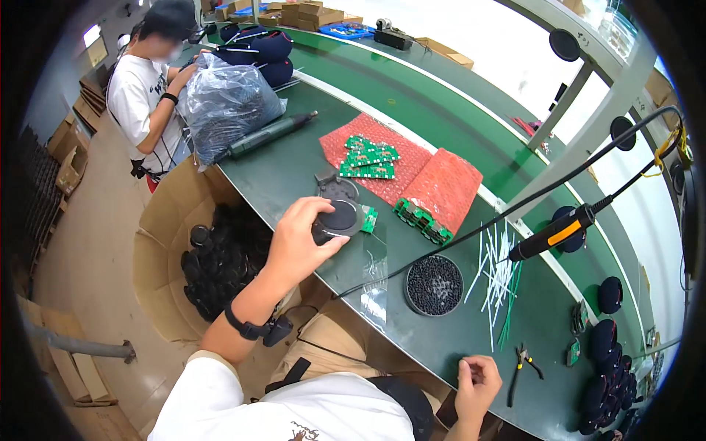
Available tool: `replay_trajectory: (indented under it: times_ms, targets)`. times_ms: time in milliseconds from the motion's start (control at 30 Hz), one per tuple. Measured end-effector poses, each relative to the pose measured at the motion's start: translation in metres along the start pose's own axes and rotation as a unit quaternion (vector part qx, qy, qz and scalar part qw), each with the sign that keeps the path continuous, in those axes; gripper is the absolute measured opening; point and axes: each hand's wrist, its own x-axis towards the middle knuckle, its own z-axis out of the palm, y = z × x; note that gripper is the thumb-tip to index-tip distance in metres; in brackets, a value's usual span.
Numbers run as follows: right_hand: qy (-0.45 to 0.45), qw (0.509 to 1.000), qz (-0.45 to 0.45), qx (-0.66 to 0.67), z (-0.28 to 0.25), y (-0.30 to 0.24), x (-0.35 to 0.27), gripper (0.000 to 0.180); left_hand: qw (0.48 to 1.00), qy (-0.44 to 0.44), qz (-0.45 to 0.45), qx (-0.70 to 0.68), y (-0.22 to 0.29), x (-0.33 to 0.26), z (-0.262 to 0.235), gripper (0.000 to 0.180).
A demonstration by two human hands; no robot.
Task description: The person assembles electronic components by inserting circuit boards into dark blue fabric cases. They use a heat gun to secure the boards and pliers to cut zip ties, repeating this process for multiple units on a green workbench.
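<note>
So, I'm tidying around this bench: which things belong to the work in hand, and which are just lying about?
Probably part of the work:
black round part, held in the left hand;
green circuit board beside it;
small black pieces.

Apparently just lying about:
yellow-and-black pliers;
white and green strips;
dark green cylindrical tool.

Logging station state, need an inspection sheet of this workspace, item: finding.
Surface: dark green flat tabletop, partly covered.
Job's things: round black plastic part; green rectangular circuit boards on red bubble wrap; small black pieces in a round tub.
Clutter: loose thin white sticks; yellow-and-black-handled cutters.
Grips: left hand holds the round part; right hand curled near the tabletop's edge, contents unclear.
Cables: long black cable spans the view; another reaches the hanging black-and-orange tool.
Surroundings: brown cardboard box of black parts; co-worker at a clear plastic bag.
</note>
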Motion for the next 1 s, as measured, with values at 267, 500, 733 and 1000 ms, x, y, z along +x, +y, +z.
replay_trajectory:
  times_ms: [267, 500, 733, 1000]
  targets:
    - [-0.062, 0.978, -0.022, 0.200, 0.045, -0.071, 0.008, 0.026, 0.911, -0.261, -0.096, -0.303, 0.096, -0.050, 0.002, 0.016]
    - [-0.177, 0.971, -0.048, 0.152, 0.039, -0.027, 0.013, 0.031, 0.863, -0.387, -0.071, -0.317, 0.107, -0.052, 0.042, 0.024]
    - [-0.065, 0.980, 0.132, 0.136, -0.009, -0.011, 0.018, 0.056, 0.940, -0.207, -0.050, -0.267, 0.095, -0.013, 0.025, 0.016]
    - [-0.328, 0.936, -0.118, -0.035, -0.115, -0.054, 0.013, 0.027, 0.986, -0.116, 0.093, 0.078, 0.036, 0.024, 0.028, 0.037]
